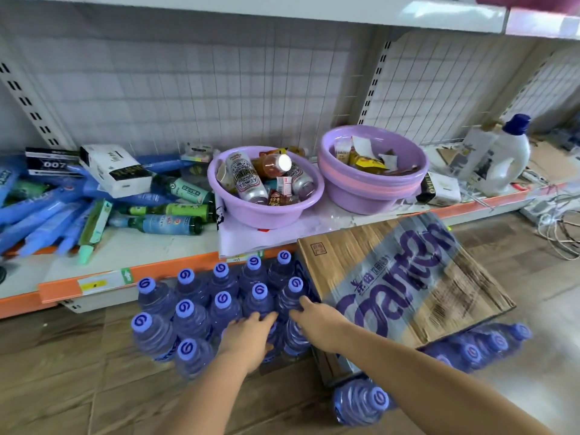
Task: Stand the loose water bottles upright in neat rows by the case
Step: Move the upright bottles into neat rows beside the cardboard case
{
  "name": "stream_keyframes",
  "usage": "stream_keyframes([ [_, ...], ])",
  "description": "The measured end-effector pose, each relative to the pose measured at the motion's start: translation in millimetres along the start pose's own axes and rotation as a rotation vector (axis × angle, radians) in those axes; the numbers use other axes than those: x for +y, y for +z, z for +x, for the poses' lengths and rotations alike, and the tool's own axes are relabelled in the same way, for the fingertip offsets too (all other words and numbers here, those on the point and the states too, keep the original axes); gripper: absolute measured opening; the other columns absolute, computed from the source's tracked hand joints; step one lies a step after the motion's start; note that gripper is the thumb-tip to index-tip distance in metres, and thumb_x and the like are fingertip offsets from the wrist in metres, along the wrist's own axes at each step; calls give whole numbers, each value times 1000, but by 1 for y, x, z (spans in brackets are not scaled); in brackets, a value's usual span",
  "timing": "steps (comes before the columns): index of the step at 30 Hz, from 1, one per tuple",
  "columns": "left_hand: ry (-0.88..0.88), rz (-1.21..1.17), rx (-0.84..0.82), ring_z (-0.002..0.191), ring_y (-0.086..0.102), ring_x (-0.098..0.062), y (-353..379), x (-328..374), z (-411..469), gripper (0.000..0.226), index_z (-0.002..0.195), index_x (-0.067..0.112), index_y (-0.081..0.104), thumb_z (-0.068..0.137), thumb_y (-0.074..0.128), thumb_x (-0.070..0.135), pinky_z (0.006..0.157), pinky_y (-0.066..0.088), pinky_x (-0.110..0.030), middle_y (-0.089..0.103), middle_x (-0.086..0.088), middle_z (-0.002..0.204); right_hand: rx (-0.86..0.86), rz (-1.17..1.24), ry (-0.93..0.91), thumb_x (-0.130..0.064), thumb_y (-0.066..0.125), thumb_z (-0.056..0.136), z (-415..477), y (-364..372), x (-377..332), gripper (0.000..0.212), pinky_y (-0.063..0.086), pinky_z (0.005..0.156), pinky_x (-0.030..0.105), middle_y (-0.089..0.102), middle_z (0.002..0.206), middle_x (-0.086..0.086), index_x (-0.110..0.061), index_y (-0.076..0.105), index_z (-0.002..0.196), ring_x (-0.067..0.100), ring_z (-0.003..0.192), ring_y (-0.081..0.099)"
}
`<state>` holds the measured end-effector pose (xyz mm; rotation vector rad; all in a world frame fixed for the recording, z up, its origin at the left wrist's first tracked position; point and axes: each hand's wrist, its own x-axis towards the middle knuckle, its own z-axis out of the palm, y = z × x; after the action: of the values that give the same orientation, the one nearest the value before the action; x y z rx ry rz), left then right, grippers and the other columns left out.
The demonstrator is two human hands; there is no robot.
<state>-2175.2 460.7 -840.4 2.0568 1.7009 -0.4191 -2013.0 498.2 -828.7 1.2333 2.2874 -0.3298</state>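
We're reaching both hands into the front row of upright water bottles (219, 306) standing on the wood floor (62, 356), just left of the case (405, 277). Left hand (248, 337) is lying over a bottle, fingers (266, 317) curled down on it; the bottle under it is mostly hidden. Right hand (317, 318) is lying flat, fingers spread and released, tips touching the bottle by the case corner. The cluster is sitting in rough rows against the orange shelf edge (175, 268). The case is sitting tilted, packed bottles (480, 346) poking out its right side. One loose bottle (361, 401) is lying on its side near the case's front corner. Two purple basins (370, 186) are sitting on the shelf behind.
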Motion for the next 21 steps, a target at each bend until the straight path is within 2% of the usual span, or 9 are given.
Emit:
stream_keyframes([
  [2,-27,-1,18,109,55,-38,-4,6,0,57,143,24,24,92,48,14,81,46,-42,40,-12,134,20,83,33,-11,47,96,-1,-1,-1,41,45,76,37,29,143,15,-13,38,136,35,114,53],
  [4,-32,27,34,102,57,-38,-9,13,2,57,139,16,29,88,48,0,71,45,-41,39,-15,128,53,135,42,-14,46,97,-2,-2,0,38,46,88,37,33,140,13,-11,40,134,30,120,47],
  [8,-16,68,52,106,55,-36,-11,19,1,58,136,9,31,84,52,-6,75,48,-40,37,-17,127,143,312,84,-17,51,93,-5,-4,0,33,47,87,36,40,119,8,-12,48,126,33,107,54],
  [13,-2,36,91,102,56,-36,-21,23,-17,44,131,9,35,90,50,5,66,41,-37,38,-16,125,181,427,126,-19,55,89,-27,-19,-1,30,51,84,39,41,122,11,-15,53,119,36,96,59],
  [17,9,37,125,101,56,-36,-37,31,-37,40,129,9,37,91,50,7,65,40,-38,38,-16,125,258,484,111,-17,56,88,-60,-36,3,31,47,75,35,44,121,11,-13,55,118,34,92,57],
  [21,1,12,198,102,56,-37,-57,51,-67,38,128,7,39,90,48,9,65,38,-38,38,-16,125,338,498,92,-19,61,85,-108,-54,10,28,49,84,38,47,113,11,-13,58,112,34,95,57],
])
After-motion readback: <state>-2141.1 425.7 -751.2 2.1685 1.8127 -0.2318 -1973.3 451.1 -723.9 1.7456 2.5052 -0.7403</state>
